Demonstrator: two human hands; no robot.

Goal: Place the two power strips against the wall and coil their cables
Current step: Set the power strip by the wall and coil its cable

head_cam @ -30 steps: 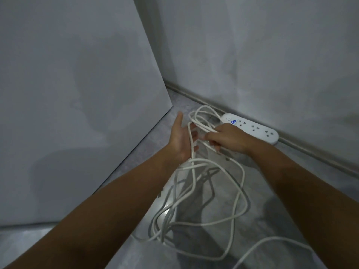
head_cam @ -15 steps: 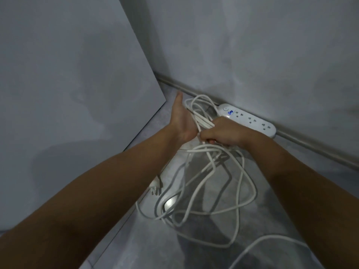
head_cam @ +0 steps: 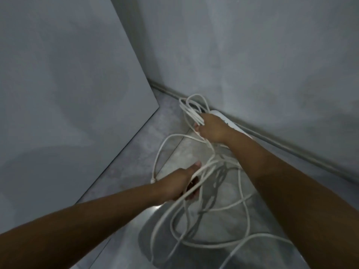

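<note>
Where the pale grey plaster wall (head_cam: 252, 55) met the mottled grey floor (head_cam: 136, 148), with a flat grey panel (head_cam: 68, 84) standing at the left, the work sat low in the corner. A long white cable (head_cam: 191, 112) sprawled over the floor in loose loops that crossed one another, and one run trailed out of view at the bottom. The slim white plastic power strip (head_cam: 230, 122) lay along the foot of the wall, touching or just beside it and partly hidden by the right wrist. No second strip was in view.

The hands were well apart. The right hand (head_cam: 212, 131) clamped a bundle of gathered loops just in front of the strip. The left hand (head_cam: 178, 186), nearer the person, had its fingers curled round a single strand and its thumb stretched forward.

The tangle looked like the main risk. If the left hand drew its strand through the crossed loops, they could cinch into a knot instead of feeding cleanly. A hard tug might also drag the strip away from the wall, or pull the gathered loops out of the right hand's hold.
</note>
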